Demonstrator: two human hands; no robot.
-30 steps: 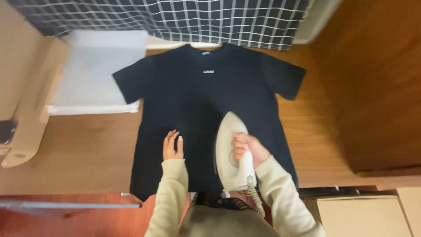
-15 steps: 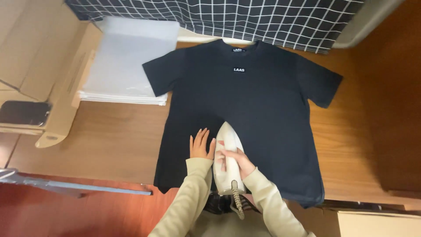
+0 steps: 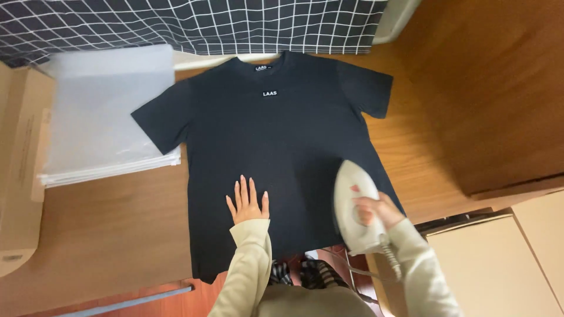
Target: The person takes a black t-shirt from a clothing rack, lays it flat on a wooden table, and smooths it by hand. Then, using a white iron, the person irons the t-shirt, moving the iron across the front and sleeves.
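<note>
Soft black T-shirt (image 3: 276, 152) lies flat on the wooden table (image 3: 106, 217), left hand (image 3: 248, 202) spread open pressing its lower middle, right hand (image 3: 376, 210) gripping the white iron (image 3: 354, 205) by its handle at the shirt's hem, limp cloth likely to bunch.

Even, soft indoor light from above; no hard shadows or glare. The black cotton T-shirt (image 3: 276, 152) reads dark with little fold detail. The wooden surface (image 3: 106, 229) appears sharp; straight edges bow slightly toward the corners.
</note>
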